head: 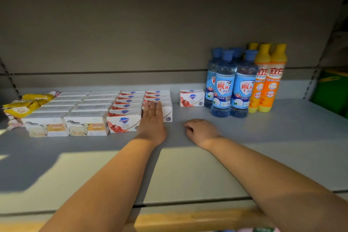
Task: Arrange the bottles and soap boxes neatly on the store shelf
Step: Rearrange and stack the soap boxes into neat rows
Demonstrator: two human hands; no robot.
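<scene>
Grey metal store shelf (282, 137), stock as follows.

- White-and-tan cardboard soap boxes (75, 107): two rows running front to back, at 9 o'clock of the left hand.
- Red-and-white cardboard soap boxes (126, 107): two rows just beside the tan ones. The right-hand row's front box (167, 112) lies under the left hand.
- Left hand (152, 118): flat, fingers straight and together, laid over that front box; it grips nothing.
- Single red-and-white soap box (191, 98): apart from the rows, at 12 o'clock of the right hand.
- Right hand (199, 130): knuckles up on the bare shelf, fingers loosely curled, holding nothing.
- Clear blue-capped plastic bottles (233, 88): upright cluster at 1 o'clock of the right hand.
- Orange yellow-capped plastic bottles (269, 81): upright, touching the blue cluster at its 3 o'clock.
- Yellow soft packets (24, 106): loose heap at far 9 o'clock.
</scene>
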